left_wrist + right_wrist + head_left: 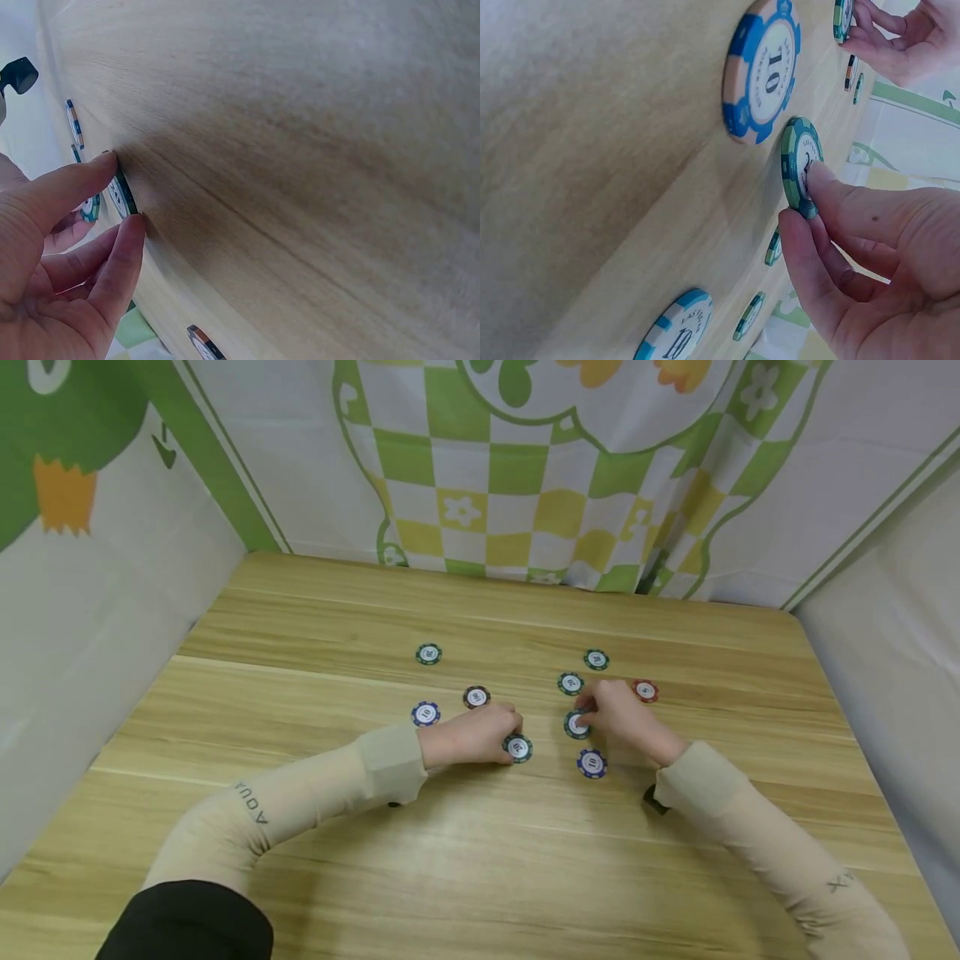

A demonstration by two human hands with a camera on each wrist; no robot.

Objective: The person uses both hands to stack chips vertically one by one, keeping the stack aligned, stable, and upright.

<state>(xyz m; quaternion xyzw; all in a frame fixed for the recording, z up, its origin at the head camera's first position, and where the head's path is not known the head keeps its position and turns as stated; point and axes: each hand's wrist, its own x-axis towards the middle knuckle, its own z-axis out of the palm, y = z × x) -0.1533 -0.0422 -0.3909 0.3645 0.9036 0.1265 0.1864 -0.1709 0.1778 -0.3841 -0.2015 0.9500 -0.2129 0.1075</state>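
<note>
My left hand (476, 735) pinches a green poker chip (518, 748) marked 20 by its edges, between thumb and fingers. In the left wrist view that chip (120, 193) is at the tabletop, seen nearly edge-on. My right hand (624, 720) holds another green poker chip (574, 727), thumb on its face and a finger at its rim, as the right wrist view shows on the chip (795, 161). A blue 10 chip (592, 764) lies just nearer the person than the right hand's chip. Beyond that hand are two green chips (570, 683) and a red one (646, 691).
On the left of the wooden table (480, 868) lie a blue 10 chip (425, 714), a black 100 chip (477, 697) and a green chip (429, 653). A light-blue 10 chip (676, 330) shows in the right wrist view. A patterned curtain (517, 468) hangs behind the table.
</note>
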